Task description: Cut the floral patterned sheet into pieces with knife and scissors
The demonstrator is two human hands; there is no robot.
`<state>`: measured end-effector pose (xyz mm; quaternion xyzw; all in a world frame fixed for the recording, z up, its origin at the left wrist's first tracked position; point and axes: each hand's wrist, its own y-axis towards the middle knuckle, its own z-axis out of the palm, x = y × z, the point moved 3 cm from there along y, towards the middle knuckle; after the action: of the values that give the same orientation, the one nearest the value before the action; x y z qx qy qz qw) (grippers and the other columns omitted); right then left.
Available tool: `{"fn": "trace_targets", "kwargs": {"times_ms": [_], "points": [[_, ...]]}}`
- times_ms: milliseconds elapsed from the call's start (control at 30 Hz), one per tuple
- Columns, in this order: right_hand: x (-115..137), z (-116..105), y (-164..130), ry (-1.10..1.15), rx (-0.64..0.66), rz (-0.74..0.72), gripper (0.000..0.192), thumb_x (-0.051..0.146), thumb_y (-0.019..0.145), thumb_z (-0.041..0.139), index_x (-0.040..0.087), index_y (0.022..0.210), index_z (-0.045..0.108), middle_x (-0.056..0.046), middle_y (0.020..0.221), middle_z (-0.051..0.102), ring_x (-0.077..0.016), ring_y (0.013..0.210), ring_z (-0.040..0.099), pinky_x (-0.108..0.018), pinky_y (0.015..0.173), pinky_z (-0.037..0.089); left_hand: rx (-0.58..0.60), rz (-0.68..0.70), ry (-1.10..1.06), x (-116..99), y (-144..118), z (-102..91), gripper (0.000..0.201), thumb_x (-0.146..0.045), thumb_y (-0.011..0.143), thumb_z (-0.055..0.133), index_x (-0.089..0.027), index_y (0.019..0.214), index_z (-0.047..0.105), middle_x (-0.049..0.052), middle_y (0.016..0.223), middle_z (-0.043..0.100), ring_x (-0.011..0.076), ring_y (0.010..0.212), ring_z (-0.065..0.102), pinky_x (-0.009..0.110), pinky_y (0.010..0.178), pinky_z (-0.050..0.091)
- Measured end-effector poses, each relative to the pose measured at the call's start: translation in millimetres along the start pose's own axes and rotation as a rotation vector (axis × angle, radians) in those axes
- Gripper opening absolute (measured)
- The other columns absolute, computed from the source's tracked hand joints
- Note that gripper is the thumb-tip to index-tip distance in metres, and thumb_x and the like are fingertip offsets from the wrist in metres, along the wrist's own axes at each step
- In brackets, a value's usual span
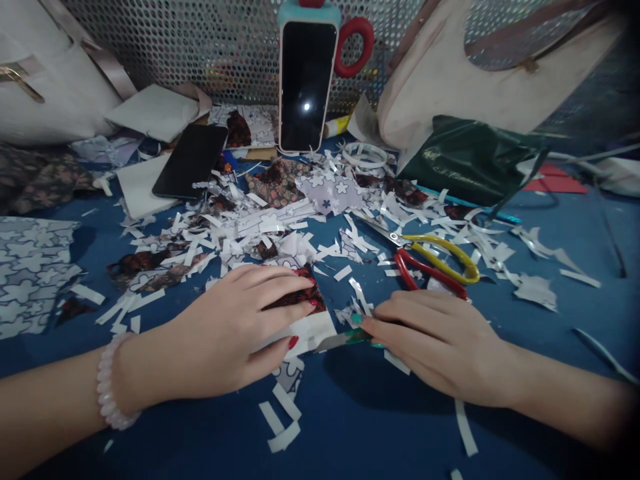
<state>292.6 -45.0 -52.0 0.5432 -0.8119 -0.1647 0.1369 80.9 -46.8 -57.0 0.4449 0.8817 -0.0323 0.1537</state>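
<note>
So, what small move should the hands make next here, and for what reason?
Probably slide the right hand a little further along the edge of the patterned piece. The left hand lies flat on that piece and pins it to the blue table, and the right fingertips press a thin green-tipped item at its lower edge; I cannot tell what it is.
</note>
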Motion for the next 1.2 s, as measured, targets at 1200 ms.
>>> {"fn": "trace_targets", "kwargs": {"times_ms": [1200], "points": [[1, -4, -16, 0.017, -0.101, -0.07, 0.015, 0.01, 0.086, 0.048, 0.013, 0.097, 0.056, -0.007, 0.076, 0.063, -0.0167, 0.069, 0.058, -0.031, 0.063, 0.05, 0.061, 0.294, -0.035, -10, -2, -5.4, 0.021, -0.021, 0.09, 0.049, -0.027, 0.106, 0.062, 0.003, 0.129, 0.053, 0.0222, 0.116, 0.046, 0.04, 0.099, 0.034]]}}
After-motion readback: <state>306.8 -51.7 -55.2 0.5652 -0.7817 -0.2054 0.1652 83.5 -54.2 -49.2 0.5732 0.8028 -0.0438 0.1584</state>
